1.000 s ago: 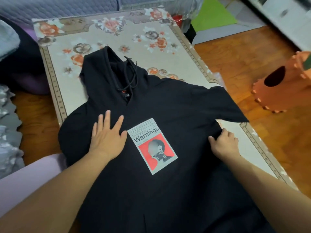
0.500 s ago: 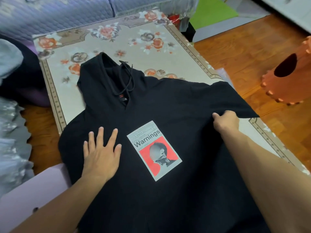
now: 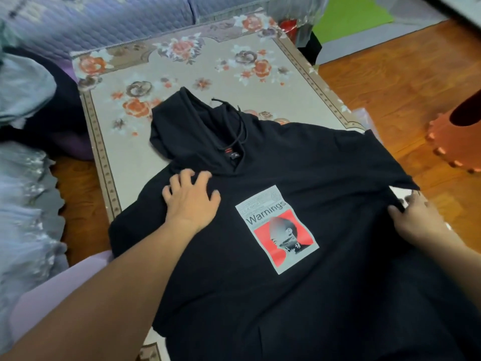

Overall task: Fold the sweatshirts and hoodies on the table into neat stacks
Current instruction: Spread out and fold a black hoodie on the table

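Black cotton lies under both hands: the left hand (image 3: 188, 203) presses on the hoodie (image 3: 260, 295) below its hood, fingers bent into the cloth; the right hand (image 3: 419, 220) is blurred and pinches the fabric under the right sleeve. The hoodie is spread face up on the table (image 3: 213, 71), whose cover is beige with orange flowers. Beyond it stands a quilted lavender sofa (image 3: 104, 19), with wooden floor (image 3: 390, 82) and an orange stool (image 3: 458, 142) at right. Half a second ago the left hand lay flat and lower; it has slid toward the collar.
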